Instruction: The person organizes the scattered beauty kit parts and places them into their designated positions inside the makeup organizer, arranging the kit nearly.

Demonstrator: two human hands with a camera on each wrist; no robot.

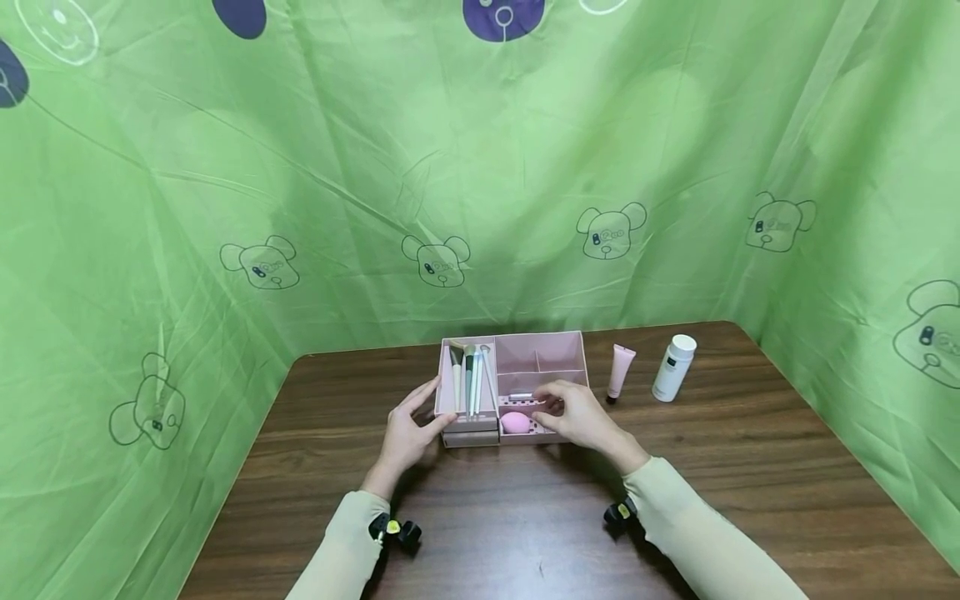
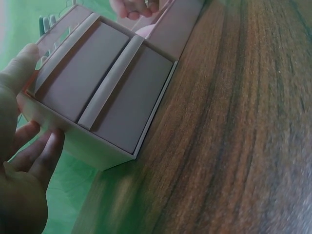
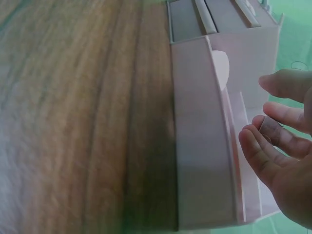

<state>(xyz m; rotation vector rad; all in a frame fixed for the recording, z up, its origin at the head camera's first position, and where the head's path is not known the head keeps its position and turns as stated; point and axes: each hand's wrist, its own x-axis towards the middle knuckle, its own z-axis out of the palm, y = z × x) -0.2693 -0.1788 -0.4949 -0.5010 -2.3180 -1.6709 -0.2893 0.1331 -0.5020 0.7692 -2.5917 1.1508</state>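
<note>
A pink makeup organizer (image 1: 540,343) stands on the table, with several makeup brushes (image 1: 470,383) lying in its left top tray. My left hand (image 1: 405,435) holds the organizer's left side; in the left wrist view the thumb lies at the top edge and the fingers touch the side wall. Over the front right compartment is my right hand (image 1: 581,414), its fingers loosely bent and apart from the thumb. Beside its fingertips, a pink egg-shaped makeup sponge (image 1: 515,422) sits in that compartment. A small silvery stick (image 1: 520,397) lies just behind the sponge.
To the organizer's right, a pink squeeze tube (image 1: 620,371) stands on its dark cap. A white bottle (image 1: 674,368) is farther right. Two drawers (image 2: 124,90) form the organizer's left front. Green printed cloth (image 1: 480,183) hangs around the wooden table (image 1: 510,533).
</note>
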